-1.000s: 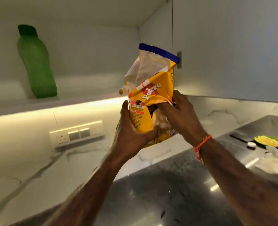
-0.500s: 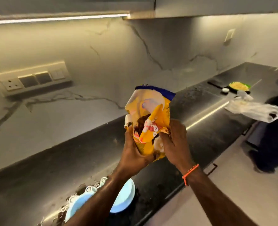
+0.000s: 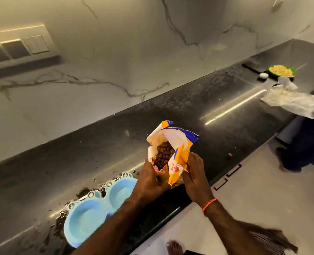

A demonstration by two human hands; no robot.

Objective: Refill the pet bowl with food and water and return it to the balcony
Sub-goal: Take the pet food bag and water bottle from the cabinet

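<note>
A yellow pet food bag (image 3: 178, 155) with a blue top edge is held upright over the black countertop (image 3: 115, 144). Its mouth is spread, and brown kibble (image 3: 163, 155) shows inside. My left hand (image 3: 149, 181) grips the bag's lower left side. My right hand (image 3: 194, 172) holds its right side. A light blue double pet bowl (image 3: 90, 214) lies on the counter to the lower left, partly hidden by my left forearm. Both of its wells look empty. Water drops lie around the bowl.
A green dish of yellow food (image 3: 281, 70) and a crumpled clear plastic bag (image 3: 296, 102) sit at the counter's far right. A switch panel (image 3: 18, 46) is on the marble wall. Another person's dark-clothed legs (image 3: 303, 144) stand at the right. The counter's front edge runs diagonally.
The bag has come down from the upper shelf to just above the counter near the bowl, and its mouth now gapes, showing kibble. My view has tilted downward.
</note>
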